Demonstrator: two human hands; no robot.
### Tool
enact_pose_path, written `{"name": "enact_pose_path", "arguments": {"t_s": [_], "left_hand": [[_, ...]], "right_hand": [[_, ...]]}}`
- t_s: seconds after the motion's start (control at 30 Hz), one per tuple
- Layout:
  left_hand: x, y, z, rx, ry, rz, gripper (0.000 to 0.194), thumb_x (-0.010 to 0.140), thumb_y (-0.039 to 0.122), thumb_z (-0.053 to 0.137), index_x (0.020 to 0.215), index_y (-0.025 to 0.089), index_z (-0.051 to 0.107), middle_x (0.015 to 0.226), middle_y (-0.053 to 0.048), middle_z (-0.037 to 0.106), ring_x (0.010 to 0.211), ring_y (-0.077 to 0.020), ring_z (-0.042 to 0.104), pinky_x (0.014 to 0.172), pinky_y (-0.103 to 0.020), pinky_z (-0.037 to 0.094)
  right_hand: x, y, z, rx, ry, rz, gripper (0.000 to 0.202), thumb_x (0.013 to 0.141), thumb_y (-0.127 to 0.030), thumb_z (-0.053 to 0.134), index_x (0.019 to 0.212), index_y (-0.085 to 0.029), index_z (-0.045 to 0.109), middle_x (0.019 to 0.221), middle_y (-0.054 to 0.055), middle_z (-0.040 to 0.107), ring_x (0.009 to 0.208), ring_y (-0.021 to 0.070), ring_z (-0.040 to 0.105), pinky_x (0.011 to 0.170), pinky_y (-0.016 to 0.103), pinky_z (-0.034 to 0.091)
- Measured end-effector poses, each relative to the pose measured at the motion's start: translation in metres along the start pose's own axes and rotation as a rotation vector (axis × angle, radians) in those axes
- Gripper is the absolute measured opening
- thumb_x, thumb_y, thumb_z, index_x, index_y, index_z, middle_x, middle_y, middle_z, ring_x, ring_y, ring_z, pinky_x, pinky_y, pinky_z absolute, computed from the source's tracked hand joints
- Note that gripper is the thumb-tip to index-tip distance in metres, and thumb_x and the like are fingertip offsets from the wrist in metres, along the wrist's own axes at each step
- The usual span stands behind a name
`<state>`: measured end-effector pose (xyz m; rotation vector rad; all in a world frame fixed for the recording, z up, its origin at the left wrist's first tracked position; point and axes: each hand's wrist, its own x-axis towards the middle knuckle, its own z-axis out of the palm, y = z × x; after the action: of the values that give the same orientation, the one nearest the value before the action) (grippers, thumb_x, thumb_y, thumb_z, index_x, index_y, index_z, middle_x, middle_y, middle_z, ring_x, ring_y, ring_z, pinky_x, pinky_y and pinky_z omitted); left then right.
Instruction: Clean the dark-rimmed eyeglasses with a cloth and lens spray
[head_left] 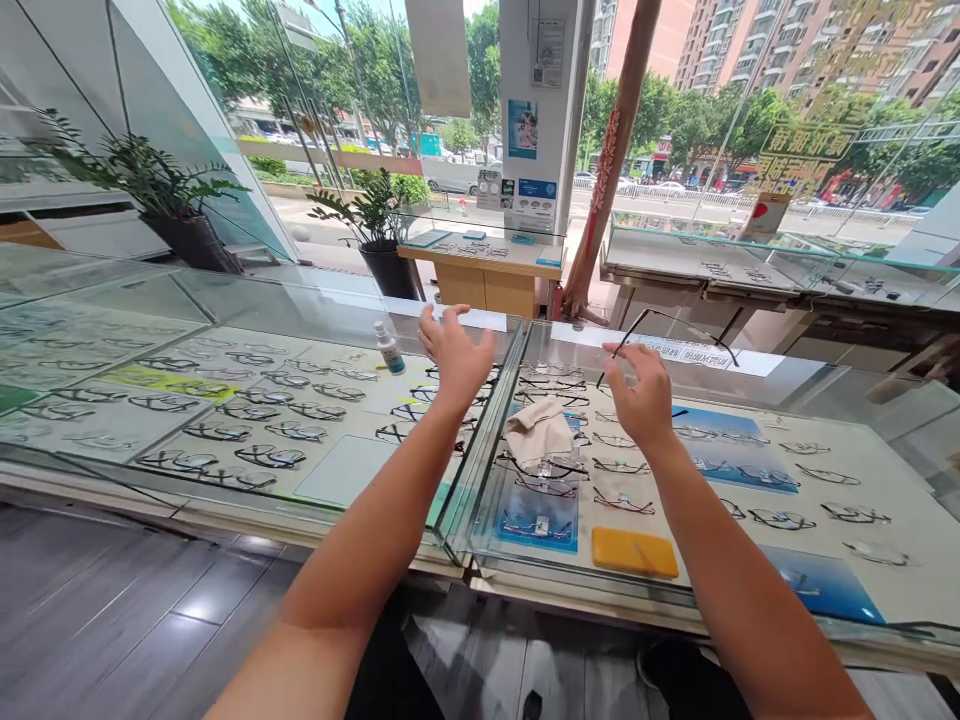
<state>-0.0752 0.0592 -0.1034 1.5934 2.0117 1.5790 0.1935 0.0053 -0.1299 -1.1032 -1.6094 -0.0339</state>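
Observation:
My left hand [456,352] is raised over the glass counter, fingers apart and curved, with nothing in it. To its left a small white bottle with a teal label [389,348] stands on the glass. My right hand [637,388] pinches a dark-framed pair of glasses [679,325] by one temple, the frame held up above the counter's far edge. Between my forearms a crumpled beige cloth [540,432] lies on the glass. Nearer to me is a yellow-orange case [634,552].
Glass display counters [360,470] run left and right, with many glasses inside. Beyond them are a potted plant [375,225], a wooden trunk [616,150], a small wooden-sided display table [480,285] and another display case [750,275] near the windows.

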Motion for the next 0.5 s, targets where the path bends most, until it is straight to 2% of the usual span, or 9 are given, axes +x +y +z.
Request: {"name": "enact_pose_path", "arguments": {"t_s": [0.07, 0.17, 0.33, 0.5], "left_hand": [[0.015, -0.01, -0.004, 0.094, 0.099, -0.139, 0.065, 0.085, 0.027, 0.08, 0.146, 0.02, 0.057, 0.186, -0.024, 0.011, 0.174, -0.0461, 0.014, 0.137, -0.066, 0.021], [0.035, -0.028, -0.011, 0.165, 0.091, -0.299, 0.08, 0.085, 0.034, 0.082, 0.155, 0.018, 0.048, 0.187, -0.028, -0.002, 0.176, -0.0479, 0.001, 0.137, -0.068, 0.018], [0.06, -0.048, -0.015, 0.128, -0.005, -0.56, 0.091, 0.076, 0.039, 0.086, 0.157, 0.015, 0.05, 0.188, -0.03, -0.011, 0.176, -0.05, -0.001, 0.137, -0.069, 0.019], [0.067, -0.055, -0.017, 0.104, -0.05, -0.61, 0.106, 0.073, 0.04, 0.084, 0.165, 0.01, 0.041, 0.187, -0.034, -0.002, 0.175, -0.0543, 0.002, 0.135, -0.075, 0.016]], "right_hand": [[0.0, 0.001, -0.001, 0.003, -0.005, -0.008, 0.03, 0.105, -0.039, 0.06, 0.116, -0.023, 0.082, 0.118, 0.012, 0.085, 0.116, 0.0351, 0.07, 0.108, 0.057, 0.054], [0.0, 0.002, -0.001, 0.016, -0.007, -0.019, 0.027, 0.105, -0.038, 0.06, 0.113, -0.024, 0.081, 0.118, 0.012, 0.085, 0.116, 0.0348, 0.07, 0.109, 0.057, 0.052], [-0.001, 0.002, 0.0, 0.025, 0.001, -0.023, 0.028, 0.106, -0.036, 0.058, 0.111, -0.025, 0.082, 0.116, 0.011, 0.085, 0.115, 0.0352, 0.069, 0.108, 0.057, 0.052], [-0.002, 0.002, 0.001, 0.033, 0.008, -0.021, 0.029, 0.106, -0.035, 0.056, 0.11, -0.025, 0.083, 0.113, 0.01, 0.085, 0.114, 0.0344, 0.07, 0.106, 0.056, 0.052]]}}
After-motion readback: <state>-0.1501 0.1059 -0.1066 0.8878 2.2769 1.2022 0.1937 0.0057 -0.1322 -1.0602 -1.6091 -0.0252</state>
